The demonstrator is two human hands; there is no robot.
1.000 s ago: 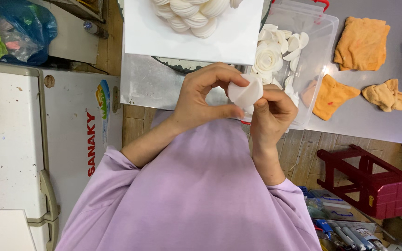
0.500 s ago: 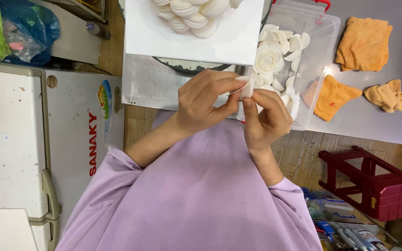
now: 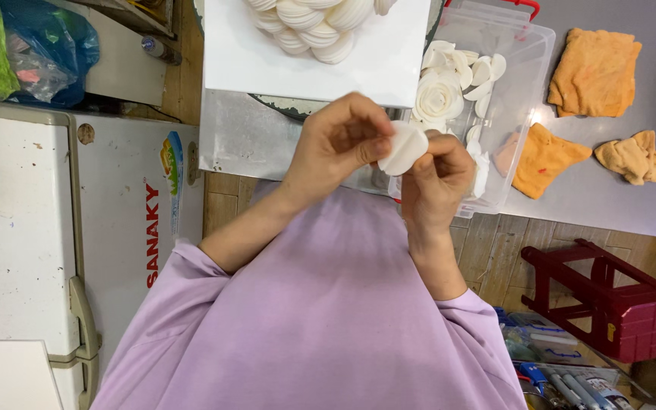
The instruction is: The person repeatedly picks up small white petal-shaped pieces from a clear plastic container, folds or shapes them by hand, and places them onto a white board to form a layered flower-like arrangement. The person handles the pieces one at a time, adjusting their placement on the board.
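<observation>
A person in a lilac top is holding a white petal (image 3: 404, 147) between both hands, just in front of the clear tub (image 3: 524, 53) on the grey bench (image 3: 632, 205). The left hand (image 3: 337, 143) is pinching the petal's left edge, its grip closed on it with thumb and forefinger. The right hand (image 3: 436, 176) is closed on the petal's lower right side, fingers curled around it; how far the thumb is reaching behind the petal is hard to make out from this angle.

Inside the tub, more loose petals (image 3: 480, 70) are lying around a finished white rose (image 3: 438, 99). Left of the tub, a white board (image 3: 244, 61) is carrying a cluster of layered white petal shapes (image 3: 313, 23) at the top edge of the view. Right of the tub, three orange cloths are lying on the bench: one flat (image 3: 595, 70), one folded just beside the tub (image 3: 547, 158), one crumpled (image 3: 639, 158) farther right.

Below the tub, off the bench, a dark red stool (image 3: 609, 300) is standing on the wooden floor (image 3: 495, 243). Far left of the tub, a white chest freezer (image 3: 32, 228) is filling the frame's side, with a blue plastic bag (image 3: 47, 45) resting above it.
</observation>
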